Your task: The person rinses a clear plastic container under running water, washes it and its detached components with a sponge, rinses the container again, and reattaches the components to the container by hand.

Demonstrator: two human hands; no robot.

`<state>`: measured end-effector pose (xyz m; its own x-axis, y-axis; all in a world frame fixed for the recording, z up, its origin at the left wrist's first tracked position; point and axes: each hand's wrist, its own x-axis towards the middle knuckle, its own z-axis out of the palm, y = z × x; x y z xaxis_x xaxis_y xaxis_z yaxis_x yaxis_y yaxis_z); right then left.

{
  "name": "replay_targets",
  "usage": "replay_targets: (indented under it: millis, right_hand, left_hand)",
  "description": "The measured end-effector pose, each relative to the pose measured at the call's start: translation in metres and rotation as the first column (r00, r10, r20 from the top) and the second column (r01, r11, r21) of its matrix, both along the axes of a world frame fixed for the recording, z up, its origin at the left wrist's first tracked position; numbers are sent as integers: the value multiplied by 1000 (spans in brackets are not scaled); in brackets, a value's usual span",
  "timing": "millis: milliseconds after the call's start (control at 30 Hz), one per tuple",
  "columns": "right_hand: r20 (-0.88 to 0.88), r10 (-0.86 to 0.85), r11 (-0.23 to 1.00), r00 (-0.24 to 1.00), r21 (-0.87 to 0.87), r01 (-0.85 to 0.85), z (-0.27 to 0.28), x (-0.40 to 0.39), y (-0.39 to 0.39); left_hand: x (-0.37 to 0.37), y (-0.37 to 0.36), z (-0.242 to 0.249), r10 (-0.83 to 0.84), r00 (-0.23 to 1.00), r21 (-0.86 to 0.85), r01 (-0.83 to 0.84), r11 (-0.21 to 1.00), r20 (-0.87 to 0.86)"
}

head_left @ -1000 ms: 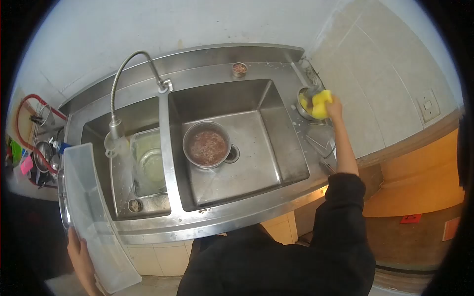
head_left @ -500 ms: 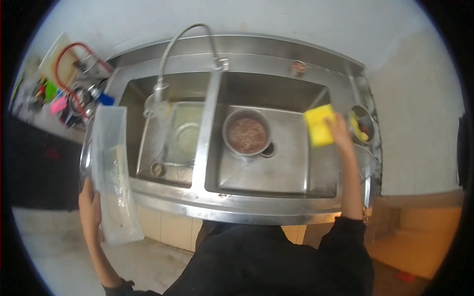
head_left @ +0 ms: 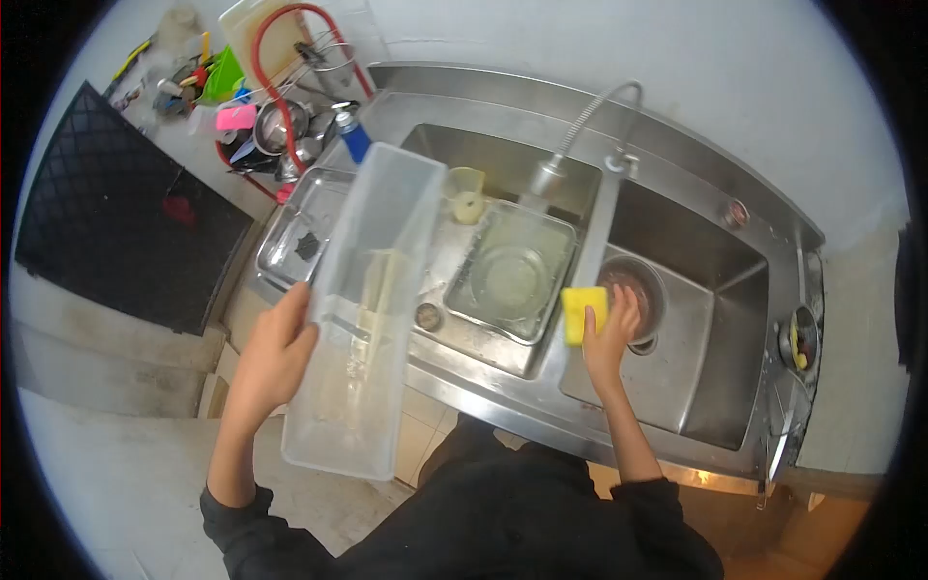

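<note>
My left hand (head_left: 275, 358) is closed on the near-left side of a long translucent plastic container (head_left: 387, 208), tilted in front of the sink's left end. A pale streak shows along the middle of the container. A yellow sponge (head_left: 583, 311) is gripped by my right hand (head_left: 609, 338), its fingers partly spread. That hand hovers by the sink divider, in front of a metal pot (head_left: 660, 302) in the right basin. Reddish-brown contents show inside the pot, which the hand partly covers.
In the left basin are a rectangular tray (head_left: 556, 329) with cloudy liquid and a clear jug (head_left: 467, 184). A spring-necked faucet (head_left: 580, 126) arches over it. A steel tray (head_left: 271, 256), blue bottle (head_left: 354, 140) and dish rack (head_left: 275, 72) stand left; a small bowl (head_left: 810, 333) lies far right.
The view has turned left. My right hand has carried the sponge from the right basin's right side to beside the divider. The container in my left hand is nearer the left basin.
</note>
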<state>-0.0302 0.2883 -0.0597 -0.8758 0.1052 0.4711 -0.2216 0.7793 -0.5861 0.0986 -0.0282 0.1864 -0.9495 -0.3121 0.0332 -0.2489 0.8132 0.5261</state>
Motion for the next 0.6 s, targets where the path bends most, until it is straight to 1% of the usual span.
replay_targets:
  millis: [33, 67, 100, 133, 167, 200, 233, 267, 300, 333, 367, 400, 433, 467, 500, 533, 567, 600]
  right_hand:
    - [-39, 200, 973, 979, -106, -203, 35, 16, -19]
    - [-89, 383, 897, 920, -203, -393, 64, 35, -42]
    - [-148, 593, 779, 791, -145, -611, 87, 54, -63]
    - [-194, 791, 568, 581, -120, -814, 118, 71, -84]
    - [-215, 882, 447, 418, 110, -888, 149, 83, -109]
    - [-237, 883, 438, 404, 113, -892, 174, 97, -135]
    - [-262, 882, 432, 392, 115, -895, 189, 109, -158]
    - [-264, 879, 436, 396, 116, -892, 186, 115, -179]
    - [-141, 920, 386, 367, 142, -912, 182, 118, -197]
    - [-13, 942, 332, 334, 161, -929, 180, 120, -207]
    - [-16, 941, 337, 339, 169, -926, 178, 116, -210]
    - [-74, 900, 436, 430, 190, -880, 183, 103, -214]
    - [-131, 850, 527, 511, 202, -826, 188, 89, -217]
    - [-207, 825, 543, 525, 36, -839, 189, 68, -218]
    - [-275, 789, 533, 549, -137, -835, 190, 45, -218]
    - [-148, 791, 488, 593, -430, -759, 200, 27, -214]
    - [-17, 804, 427, 595, -681, -595, 210, 11, -208]
    - [-80, 780, 364, 621, -748, -554, 217, -5, -205]
  left_hand:
    - [-4, -10, 1, -57, 998, -15, 58, 998, 36]
    - [-8, -18, 1, -119, 990, -24, 121, 992, 78]
    - [-14, -25, 3, -117, 990, -15, 118, 993, 83]
    - [-24, -31, 6, -161, 974, -7, 164, 986, 159]
    - [-33, -37, 8, -204, 952, 3, 208, 978, 228]
    - [-41, -45, 4, -204, 953, 8, 208, 978, 225]
    - [-49, -53, -5, -278, 939, -1, 284, 959, 202]
    - [-56, -59, -9, -352, 919, -16, 361, 932, 179]
    - [-62, -62, -6, -359, 917, -20, 368, 930, 177]
    - [-67, -65, -4, -351, 919, 70, 344, 936, 180]
    - [-72, -68, -1, -341, 922, 160, 315, 936, 181]
    - [-77, -81, -5, -366, 915, 217, 327, 920, 171]
    - [-69, -90, 1, -364, 916, 221, 325, 919, 166]
    - [-59, -98, 10, -316, 945, 472, 243, 847, 81]
    - [-47, -106, 15, -245, 969, 692, 167, 702, 15]
    - [-30, -115, 12, -238, 971, 691, 163, 704, 13]
    - [-8, -121, 7, -212, 972, 530, 234, 815, -103]
    - [9, -123, 1, -206, 954, 343, 273, 899, -218]
